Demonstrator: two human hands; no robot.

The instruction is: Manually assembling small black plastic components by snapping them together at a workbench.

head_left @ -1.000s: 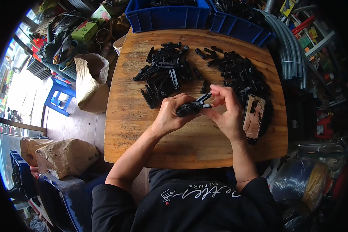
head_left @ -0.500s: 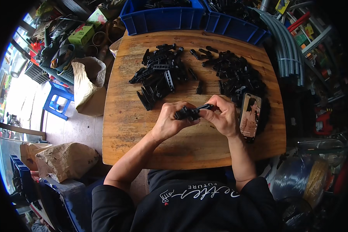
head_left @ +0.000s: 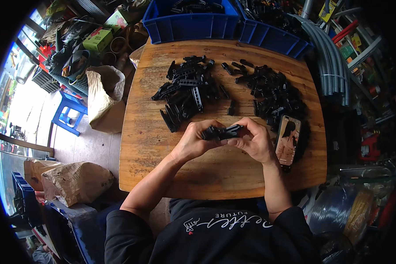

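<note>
Over the near half of the wooden table (head_left: 163, 132), my left hand (head_left: 192, 141) is closed around black plastic parts (head_left: 215, 132); their exact kind and number I cannot make out. My right hand (head_left: 256, 141) pinches the right end of the same parts between thumb and fingers. Beyond my left hand lies a heap of long black plastic pieces (head_left: 185, 88), some with ladder-like slots. A second heap of smaller black pieces (head_left: 277, 90) spreads at the right. One loose black piece (head_left: 231, 108) rests between the two heaps.
A phone (head_left: 288, 141) playing a video leans against the right heap, near my right wrist. Two blue bins (head_left: 191, 28) holding black parts stand at the far edge. Paper sacks (head_left: 103, 119), a blue stool (head_left: 69, 113) and grey hoses (head_left: 332, 66) surround the table.
The right end of the held parts has come level, in line with the rest, and my right fingers have shifted along it. The whole view has shifted slightly, with the table appearing lower.
</note>
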